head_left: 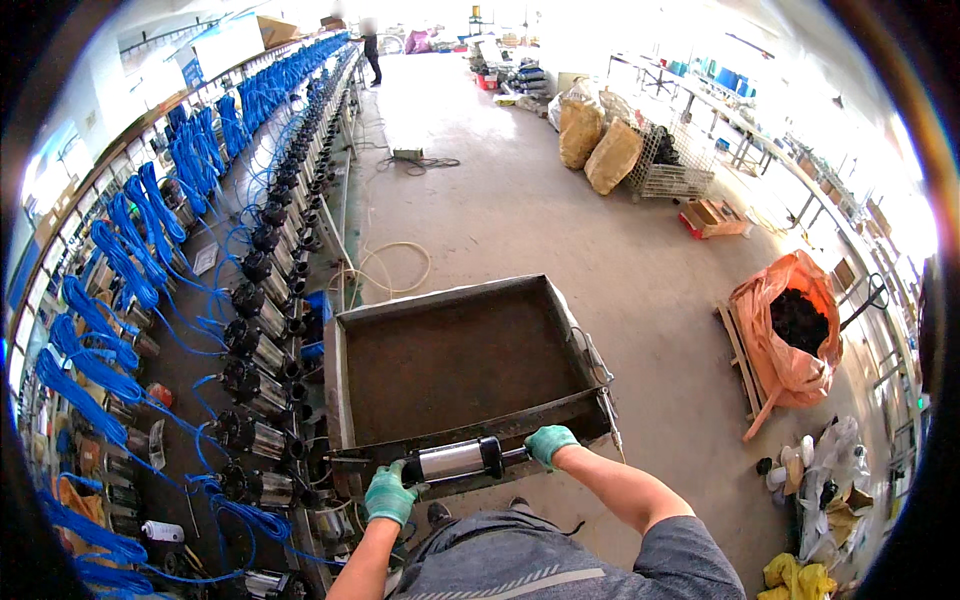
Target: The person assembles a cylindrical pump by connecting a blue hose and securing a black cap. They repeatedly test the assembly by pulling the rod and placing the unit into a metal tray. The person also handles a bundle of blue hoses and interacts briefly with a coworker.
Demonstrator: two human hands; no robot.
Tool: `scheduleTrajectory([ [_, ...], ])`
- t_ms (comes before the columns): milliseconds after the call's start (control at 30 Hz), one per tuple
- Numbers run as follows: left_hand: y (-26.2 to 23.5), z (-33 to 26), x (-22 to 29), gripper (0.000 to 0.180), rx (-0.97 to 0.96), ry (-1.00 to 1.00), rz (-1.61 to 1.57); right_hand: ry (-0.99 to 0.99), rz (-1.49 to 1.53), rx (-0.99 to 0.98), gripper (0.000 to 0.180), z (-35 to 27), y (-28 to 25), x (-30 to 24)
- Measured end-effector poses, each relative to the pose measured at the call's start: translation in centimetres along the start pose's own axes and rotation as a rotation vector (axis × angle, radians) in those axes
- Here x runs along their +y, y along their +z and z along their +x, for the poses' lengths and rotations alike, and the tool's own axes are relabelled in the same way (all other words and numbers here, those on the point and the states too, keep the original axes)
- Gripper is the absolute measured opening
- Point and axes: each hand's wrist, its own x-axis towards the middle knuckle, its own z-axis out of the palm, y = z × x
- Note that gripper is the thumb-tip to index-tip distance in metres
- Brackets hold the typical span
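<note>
In both green-gloved hands I hold a cylindrical motor (450, 461) with a silver body and black ends, lying nearly level over the near edge of the metal tank (337, 385). My left hand (391, 494) is closed around its left end, where a thin rod sticks out. On the right, my right hand (550, 445) grips the narrow shaft end, with the fingers wrapped over it. The tank is wide and shallow, with a dark brown bottom and a narrow compartment along its near side.
A long row of similar silver-and-black motors (262, 357) with blue cable coils (125, 258) runs along the left bench. Rightward stand an orange sack (762, 345) of black parts on a pallet, a wire cage (675, 180) and brown sacks (612, 157). A hose (428, 265) lies beyond the tank. A person (372, 58) stands far off.
</note>
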Motion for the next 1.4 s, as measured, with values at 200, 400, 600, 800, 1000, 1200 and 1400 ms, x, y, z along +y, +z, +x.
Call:
scheduleTrajectory([
  [200,0.5,0.1,-0.6,0.074,0.019,0.020,0.015,0.007,1.026,-0.366,0.044,0.1,1.8,3.0],
  [400,-0.3,-0.2,0.1,0.074,0.013,-0.009,0.004,0.272,1.939,-0.402,0.043,-3.3,-2.5,-0.2],
  [600,-0.1,-0.5,-0.3,0.072,-0.001,0.005,-0.051,-0.197,1.667,-0.402,0.070,-1.7,-0.9,2.1],
  [800,1.1,-1.9,-3.2,0.073,0.140,0.004,-0.186,0.001,0.513,-0.305,0.044,-0.3,-2.1,-0.5],
  [1000,8.5,-5.9,-14.2,0.063,0.199,-0.380,-0.374,0.147,1.456,-0.109,0.036,-2.5,-1.6,-1.0],
  [1200,9.8,-6.0,-14.5,0.046,-0.054,-0.545,-1.062,0.013,1.550,0.204,0.020,-1.7,2.2,0.1],
  [1400,12.9,-4.4,-16.6,0.051,0.167,-0.339,-0.886,0.392,1.898,0.636,0.020,-3.9,4.9,3.3],
])
